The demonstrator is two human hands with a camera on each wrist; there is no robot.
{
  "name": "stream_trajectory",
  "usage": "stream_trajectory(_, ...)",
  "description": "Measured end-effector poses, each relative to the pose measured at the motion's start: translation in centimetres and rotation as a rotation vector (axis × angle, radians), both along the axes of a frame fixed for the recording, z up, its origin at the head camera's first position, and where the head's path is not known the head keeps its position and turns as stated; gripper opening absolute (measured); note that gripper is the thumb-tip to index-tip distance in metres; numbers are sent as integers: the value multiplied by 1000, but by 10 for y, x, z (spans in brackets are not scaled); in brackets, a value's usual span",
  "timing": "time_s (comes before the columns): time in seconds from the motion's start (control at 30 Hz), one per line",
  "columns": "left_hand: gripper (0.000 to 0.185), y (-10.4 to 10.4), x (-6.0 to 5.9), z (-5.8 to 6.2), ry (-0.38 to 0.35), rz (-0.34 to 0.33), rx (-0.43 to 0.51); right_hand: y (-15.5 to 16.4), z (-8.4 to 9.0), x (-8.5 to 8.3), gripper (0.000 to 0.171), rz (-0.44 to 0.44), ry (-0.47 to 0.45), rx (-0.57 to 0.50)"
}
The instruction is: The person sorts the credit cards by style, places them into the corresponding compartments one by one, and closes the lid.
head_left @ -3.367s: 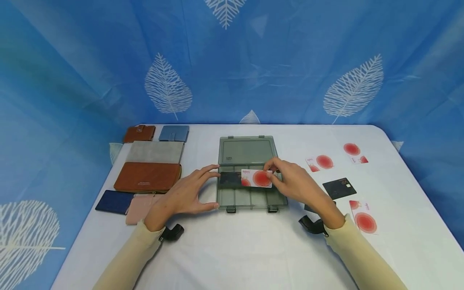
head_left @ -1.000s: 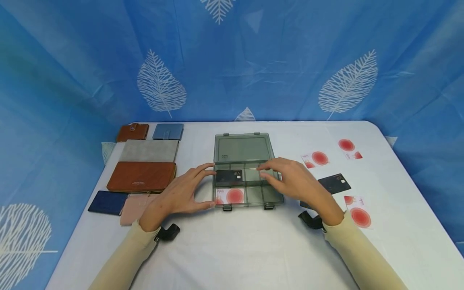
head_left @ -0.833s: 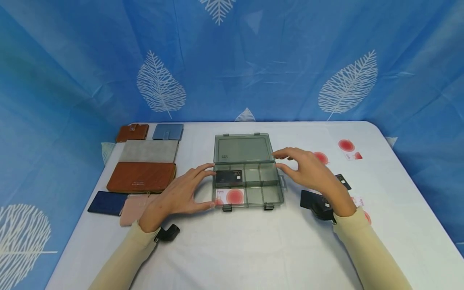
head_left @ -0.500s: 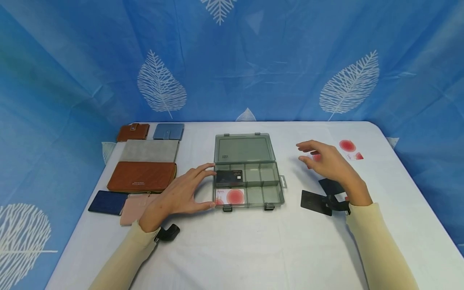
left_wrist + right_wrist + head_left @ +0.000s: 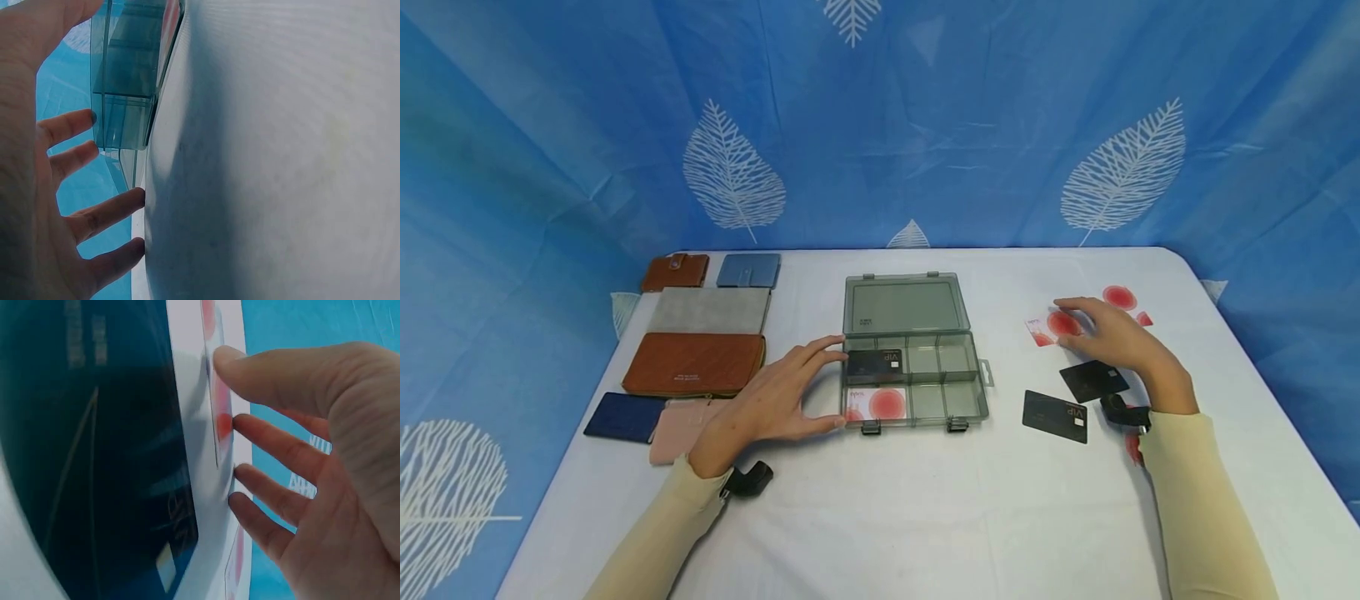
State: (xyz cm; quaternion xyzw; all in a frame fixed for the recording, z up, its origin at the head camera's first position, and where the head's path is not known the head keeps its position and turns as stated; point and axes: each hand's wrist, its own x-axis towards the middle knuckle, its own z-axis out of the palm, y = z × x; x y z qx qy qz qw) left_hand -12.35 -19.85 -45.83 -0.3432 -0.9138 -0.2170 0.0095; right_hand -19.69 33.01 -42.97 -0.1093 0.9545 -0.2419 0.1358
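So my right hand (image 5: 1116, 337) is out on the right side of the bench (image 5: 925, 517), fingers straight and spread, tips resting on a white card with a red dot (image 5: 1051, 327). It's flat on the cloth, not picked up. My left hand (image 5: 775, 400) is open too, fingertips and thumb braced against the left wall of the clear organizer box (image 5: 973, 392), lid folded back on the far side. In the box, a black VIP card (image 5: 874, 364) sits in the far-left compartment and a red-dot card (image 5: 876, 404) in the near-left one. Crowding my right hand: two black cards (image 5: 1093, 380) just near of it, another red-dot card (image 5: 1122, 297) partly behind it. A pile of wallets (image 5: 694, 364) sits off to the left, well apart.
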Motion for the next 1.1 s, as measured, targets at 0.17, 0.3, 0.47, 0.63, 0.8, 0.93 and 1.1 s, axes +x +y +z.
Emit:
stream_trajectory(0.17,90,0,1,0,-1,5,-2,8,-2,-1,72,-5,-13,29)
stream_trajectory(0.3,89,0,1,-1,-2,5,-3,10,-2,2,68,-17,-19,44)
stream_trajectory(0.47,88,2,3,0,-6,-3,7,12,-3,5,62,-25,-16,45)
stream_trajectory(0.63,89,4,4,1,-28,13,-8,14,-2,4,61,-31,-1,69)
stream_trajectory(0.8,90,6,4,1,-44,29,-22,18,-2,3,62,-76,-29,81)
stream_trajectory(0.93,90,6,5,1,-54,36,-20,19,-2,1,63,-97,-40,60)
stream_trajectory(1.1,90,5,4,2,-56,29,-13,19,4,2,55,-114,-73,41)
